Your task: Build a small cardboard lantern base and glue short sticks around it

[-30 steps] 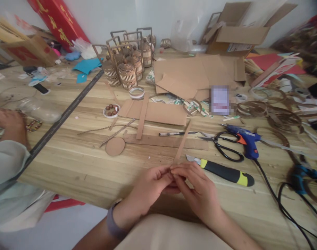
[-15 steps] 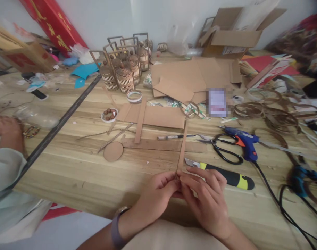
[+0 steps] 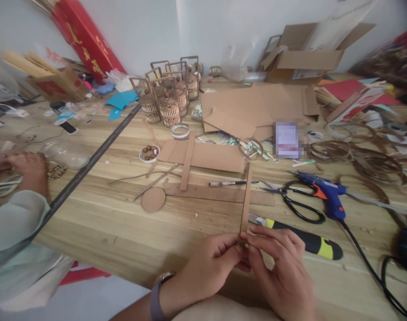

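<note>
Both my hands meet at the table's front edge around the lower end of a narrow cardboard strip (image 3: pixel 247 196), which points away from me. My left hand (image 3: pixel 211 263) is closed, thumb and fingers pinching that end. From the other side, my right hand (image 3: pixel 278 263) pinches the strip too, and my fingers hide its tip. Just beyond my right hand lies a black and yellow utility knife (image 3: pixel 312 240), its blade end beside the strip. Black-handled scissors (image 3: pixel 298 203) and a blue glue gun (image 3: pixel 326 189) rest farther right. A pen (image 3: pixel 228 183) lies behind the strip.
A cardboard disc (image 3: pixel 153 199), cardboard pieces (image 3: pixel 216 156) and a dish of brown beads (image 3: pixel 150 154) lie ahead. Several small woven lanterns (image 3: pixel 170 111) stand at the back. Coiled brown strips (image 3: pixel 373 156) cover the right. Another person's hand (image 3: pixel 29 171) is at left.
The whole view has shifted, so the scene sits lower and farther right. My hands still pinch the strip's end. At left, the other person's hands show more, with scissors beside them.
</note>
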Motion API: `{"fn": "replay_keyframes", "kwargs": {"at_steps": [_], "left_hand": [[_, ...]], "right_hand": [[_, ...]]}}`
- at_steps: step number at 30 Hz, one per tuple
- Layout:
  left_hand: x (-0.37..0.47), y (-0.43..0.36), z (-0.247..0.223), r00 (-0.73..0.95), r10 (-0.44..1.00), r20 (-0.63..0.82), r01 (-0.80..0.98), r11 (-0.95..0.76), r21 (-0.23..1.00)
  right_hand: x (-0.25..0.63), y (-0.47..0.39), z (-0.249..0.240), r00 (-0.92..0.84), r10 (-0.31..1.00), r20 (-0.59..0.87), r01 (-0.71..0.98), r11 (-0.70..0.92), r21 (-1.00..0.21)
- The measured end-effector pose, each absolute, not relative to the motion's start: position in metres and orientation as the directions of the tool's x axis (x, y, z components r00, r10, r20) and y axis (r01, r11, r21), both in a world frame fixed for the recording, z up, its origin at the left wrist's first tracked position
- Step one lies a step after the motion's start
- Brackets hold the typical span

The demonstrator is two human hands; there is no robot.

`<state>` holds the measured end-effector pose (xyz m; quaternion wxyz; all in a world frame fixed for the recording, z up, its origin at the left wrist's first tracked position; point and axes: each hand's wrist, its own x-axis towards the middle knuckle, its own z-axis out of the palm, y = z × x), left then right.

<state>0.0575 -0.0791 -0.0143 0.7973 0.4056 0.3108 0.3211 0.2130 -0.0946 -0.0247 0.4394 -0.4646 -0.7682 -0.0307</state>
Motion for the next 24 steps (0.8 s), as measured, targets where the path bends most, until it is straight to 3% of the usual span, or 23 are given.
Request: {"fn": "replay_keyframes", "kwargs": {"at_steps": [6, 17, 24], "left_hand": [[0.054, -0.077, -0.009, 0.643, 0.755, -0.128, -0.317, 0.415, 0.853], [0.055, -0.08, -0.005, 0.52, 0.844, -0.133, -0.144, 0.239, 0.96], [0.054, -0.082, -0.005, 0.516, 0.846, -0.136, -0.112, 0.223, 0.968]], "right_hand": [[0.215, -0.098, -0.015, -0.262, 0.616, 0.743, 0.755, 0.61, -0.24], [0.21, -0.096, -0.011, -0.169, 0.64, 0.749, 0.773, 0.558, -0.302], [0.214, -0.095, -0.015, -0.145, 0.682, 0.717, 0.753, 0.546, -0.367]]}}
